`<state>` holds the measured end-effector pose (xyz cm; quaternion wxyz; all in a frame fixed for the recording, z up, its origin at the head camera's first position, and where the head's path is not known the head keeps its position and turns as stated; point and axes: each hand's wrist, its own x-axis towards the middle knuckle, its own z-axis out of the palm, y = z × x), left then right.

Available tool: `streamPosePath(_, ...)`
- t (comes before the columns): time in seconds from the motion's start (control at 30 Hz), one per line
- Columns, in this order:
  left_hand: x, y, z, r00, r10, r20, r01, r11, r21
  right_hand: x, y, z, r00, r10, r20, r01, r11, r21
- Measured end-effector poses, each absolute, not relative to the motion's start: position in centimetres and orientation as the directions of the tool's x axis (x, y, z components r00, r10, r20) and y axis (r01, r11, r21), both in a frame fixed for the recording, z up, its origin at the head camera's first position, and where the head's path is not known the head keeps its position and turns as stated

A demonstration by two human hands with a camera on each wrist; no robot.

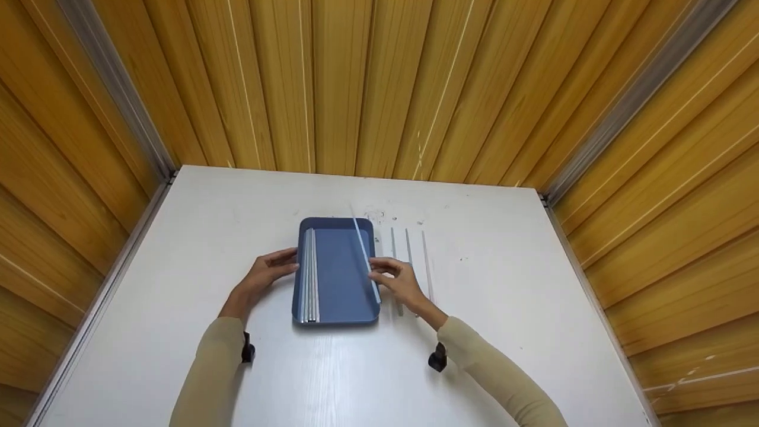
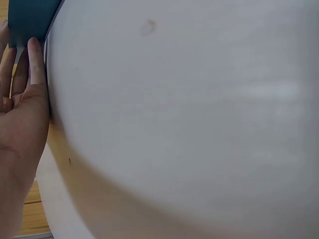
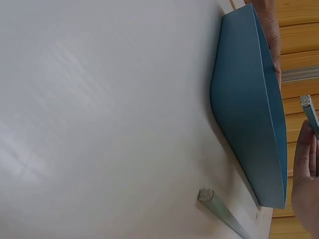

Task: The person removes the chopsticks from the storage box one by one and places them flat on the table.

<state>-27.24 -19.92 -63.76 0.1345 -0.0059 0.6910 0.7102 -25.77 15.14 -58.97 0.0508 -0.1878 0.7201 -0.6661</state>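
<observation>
A blue rectangular tray [image 1: 341, 267] lies on the white table, with several thin silvery sticks [image 1: 311, 276] side by side along its left wall. At the tray's left side, my left hand [image 1: 270, 271] touches the outer wall with fairly straight fingers; the left wrist view shows its fingertips against the tray [image 2: 30, 20]. Between thumb and fingers, my right hand [image 1: 400, 283] pinches one pale stick [image 1: 361, 240], slanting over the tray's right part. The right wrist view shows the squarish, speckled end of this held stick [image 3: 308, 107] above the tray's rim.
Right of the tray, 3 similar sticks lie apart on the table: one near the tray [image 1: 393, 240], a middle one [image 1: 408, 243] and an outer one [image 1: 427, 261]. Yellow wood-patterned walls [image 1: 335, 89] with grey metal posts [image 1: 118, 83] enclose the table's back and sides.
</observation>
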Motion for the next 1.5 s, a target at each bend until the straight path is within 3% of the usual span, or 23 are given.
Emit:
streamPosePath(0.73,-27.3,-20.0,-63.6,-0.961,0.185,-0.204,-0.208,-0.004,0.978,-26.2,25.4,-59.8,-0.986,-0.081,0.143,-0.15,0.091,-0.984)
streamPosePath(1.5,-27.2,-19.8,-63.6,-0.959,0.188,-0.214,-0.219,-0.006,0.976,-25.3,30.2,-62.0,-0.998,0.065,0.008,0.0,0.124,-0.992)
